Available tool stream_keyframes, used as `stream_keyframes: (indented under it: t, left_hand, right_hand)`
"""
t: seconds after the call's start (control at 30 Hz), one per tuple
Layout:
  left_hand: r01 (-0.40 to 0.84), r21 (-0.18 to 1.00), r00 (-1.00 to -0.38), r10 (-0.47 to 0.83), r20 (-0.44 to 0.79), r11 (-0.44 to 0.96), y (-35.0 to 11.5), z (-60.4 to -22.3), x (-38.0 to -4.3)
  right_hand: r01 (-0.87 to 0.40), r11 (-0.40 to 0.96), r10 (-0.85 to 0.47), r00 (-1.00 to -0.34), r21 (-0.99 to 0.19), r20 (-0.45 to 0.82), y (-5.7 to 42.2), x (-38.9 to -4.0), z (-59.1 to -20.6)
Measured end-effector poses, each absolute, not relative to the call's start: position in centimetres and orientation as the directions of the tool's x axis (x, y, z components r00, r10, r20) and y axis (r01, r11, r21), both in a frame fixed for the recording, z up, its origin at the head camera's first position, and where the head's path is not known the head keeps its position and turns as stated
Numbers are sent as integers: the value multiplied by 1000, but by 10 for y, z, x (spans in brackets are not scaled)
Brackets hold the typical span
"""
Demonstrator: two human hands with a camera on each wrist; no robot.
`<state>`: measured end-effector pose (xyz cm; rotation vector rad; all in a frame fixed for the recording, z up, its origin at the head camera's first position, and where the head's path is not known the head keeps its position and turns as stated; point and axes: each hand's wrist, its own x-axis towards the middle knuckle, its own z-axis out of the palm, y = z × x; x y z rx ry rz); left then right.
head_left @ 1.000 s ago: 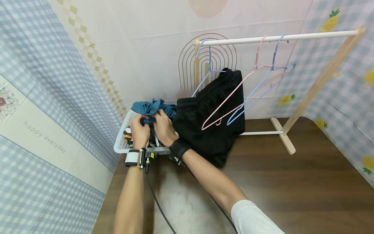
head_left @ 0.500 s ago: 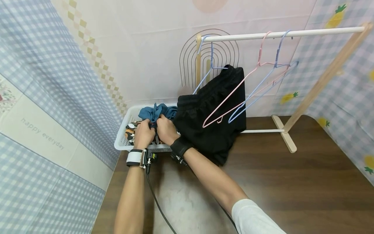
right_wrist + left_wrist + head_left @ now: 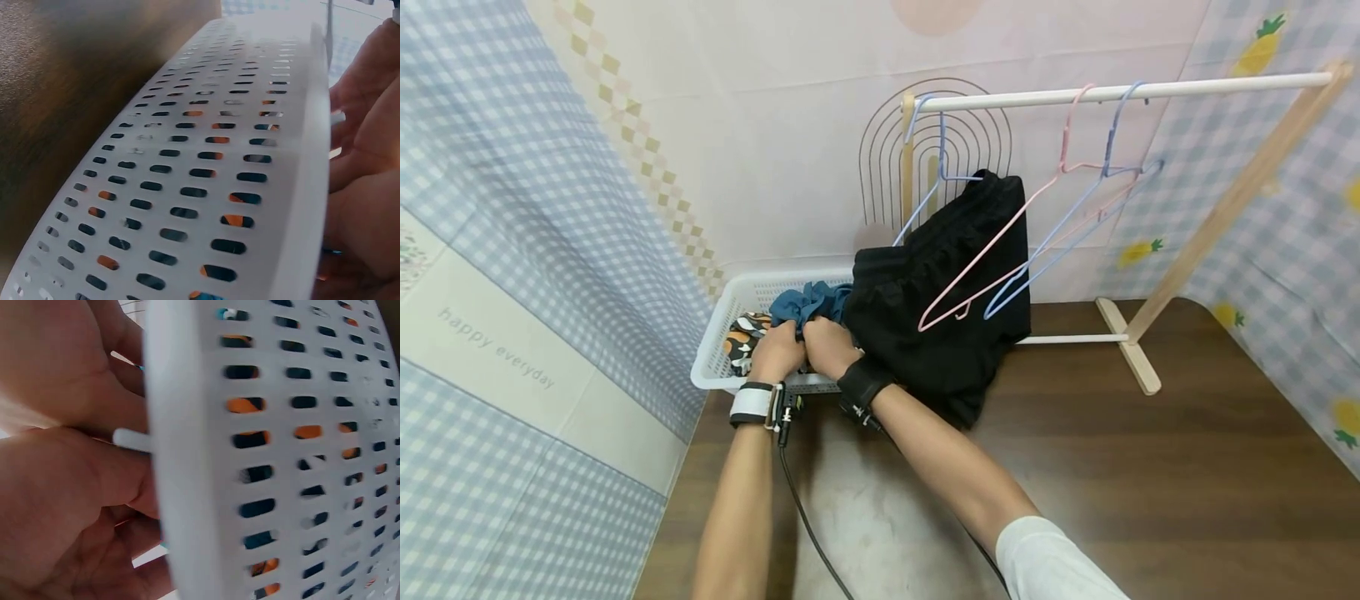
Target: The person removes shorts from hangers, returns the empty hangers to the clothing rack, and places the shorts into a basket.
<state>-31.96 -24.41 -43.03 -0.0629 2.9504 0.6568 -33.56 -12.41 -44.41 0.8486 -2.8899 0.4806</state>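
A crumpled teal garment lies in the white perforated basket. My left hand and right hand are side by side over the basket's front rim, gripping the near part of the garment with curled fingers. In the left wrist view, the left hand is behind the basket's rim, fingertips hidden; a thin whitish end pokes out between the hands. The right wrist view catches the right hand just beyond the rim. A black, orange and white patterned cloth lies left of the hands.
Black shorts hang on a blue hanger and overlap the basket's right end. A pink hanger and another blue hanger hang on the rack's white rail. The rack's wooden foot stands on the brown tabletop.
Both hands have moved down and slightly right, lowering the teal garment into the basket. More of the patterned cloth shows. The hanging shorts and hangers are unchanged.
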Motion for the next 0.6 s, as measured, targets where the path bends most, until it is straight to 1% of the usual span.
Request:
stream_keyframes:
  t: [0.27,0.33,0.5,0.6]
  left_hand:
    - [-40,322,-986,15,-164,946,-240,-434,-320]
    - [-34,312,-987,17,-161,950,-239,-435,-319]
    - [-43,297,-987,6,-162,954,-235,-436,-315]
    - [-61,296,-988,-16,-153,953,-232,-434,-312]
  right_hand:
    - [-596,764,-568,-803,-248,182,-120,-333,-450]
    - [-596,762,-571,-803,-254,172,-118,-334,-452]
    - [-571,757,-564,-816,-318,125,-113,-335,-455]
    - [-579,764,-560,-814,-284,154,-110,-334,-455]
